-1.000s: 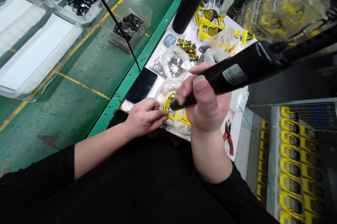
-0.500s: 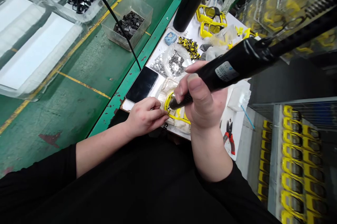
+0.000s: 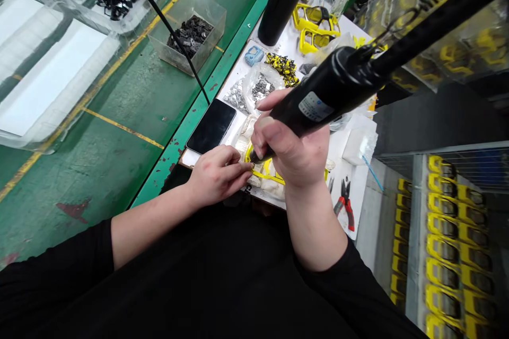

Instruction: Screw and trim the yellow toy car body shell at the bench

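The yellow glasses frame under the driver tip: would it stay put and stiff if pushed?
The yellow glasses frame looks thin and probably flexes. It is likely light and would slide: the left hand pins it on white cloth while the right hand presses the electric screwdriver down.

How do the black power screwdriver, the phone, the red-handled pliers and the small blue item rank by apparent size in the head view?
1. black power screwdriver, though its nearness to the camera inflates it
2. phone
3. red-handled pliers
4. small blue item
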Demonstrator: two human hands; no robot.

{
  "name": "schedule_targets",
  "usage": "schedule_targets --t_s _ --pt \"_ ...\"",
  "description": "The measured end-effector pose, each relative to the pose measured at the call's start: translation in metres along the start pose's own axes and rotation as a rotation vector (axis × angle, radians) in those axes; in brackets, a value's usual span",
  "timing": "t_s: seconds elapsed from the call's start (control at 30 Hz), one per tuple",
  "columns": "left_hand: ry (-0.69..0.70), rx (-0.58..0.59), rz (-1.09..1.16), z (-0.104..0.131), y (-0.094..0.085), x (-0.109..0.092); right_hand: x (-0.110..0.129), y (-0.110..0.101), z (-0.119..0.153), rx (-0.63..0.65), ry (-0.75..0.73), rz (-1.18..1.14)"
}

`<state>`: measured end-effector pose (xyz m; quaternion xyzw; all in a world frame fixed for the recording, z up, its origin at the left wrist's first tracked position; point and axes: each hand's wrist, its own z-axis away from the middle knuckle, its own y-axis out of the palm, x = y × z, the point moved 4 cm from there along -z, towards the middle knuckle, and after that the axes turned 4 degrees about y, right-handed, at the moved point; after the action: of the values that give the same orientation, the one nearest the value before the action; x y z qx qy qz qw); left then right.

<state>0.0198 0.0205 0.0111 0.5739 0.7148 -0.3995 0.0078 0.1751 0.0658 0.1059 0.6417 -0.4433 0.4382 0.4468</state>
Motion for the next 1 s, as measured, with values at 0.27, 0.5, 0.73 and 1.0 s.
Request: schedule_targets --t_s 0.27,0.5,0.73,1.0 --pt "-0.002 0.023 0.011 -0.0015 -0.0003 0.0002 -0.0040 -0.0060 0.0005 0.002 0.009 -0.010" --pt "0.004 0.029 0.008 -0.0015 -0.0004 0.0003 -0.0040 -0.0072 -0.0003 0.015 0.015 0.003" --pt "-0.002 0.021 -0.017 -0.0011 0.0004 0.0012 0.0015 -0.0010 0.0014 -0.084 0.062 0.093" --pt "0.000 0.024 -0.010 -0.0017 -0.0005 0.0012 -0.0060 0.0002 -0.0053 -0.039 -0.008 0.056"
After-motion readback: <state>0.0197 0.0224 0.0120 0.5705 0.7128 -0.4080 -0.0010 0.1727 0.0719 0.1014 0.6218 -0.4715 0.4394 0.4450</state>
